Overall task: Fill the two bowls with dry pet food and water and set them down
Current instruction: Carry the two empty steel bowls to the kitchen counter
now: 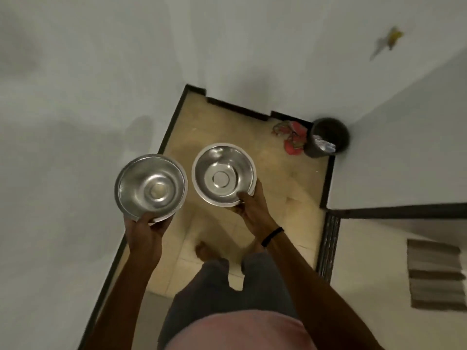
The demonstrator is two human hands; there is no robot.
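Two shiny steel bowls are held side by side above a tiled floor. My left hand [145, 229] grips the near rim of the left steel bowl [150, 186], thumb over the edge. My right hand [250, 208] grips the near rim of the right steel bowl [223, 174], thumb inside. Both bowls are upright, and their bare metal bottoms show. A black band circles my right wrist.
I stand in a narrow corridor of beige floor tiles [283, 178] between pale walls with dark skirting. A dark bin [326, 138] stands in the far right corner with a red-patterned cloth [290, 136] beside it. A doorway threshold [328, 246] opens on the right.
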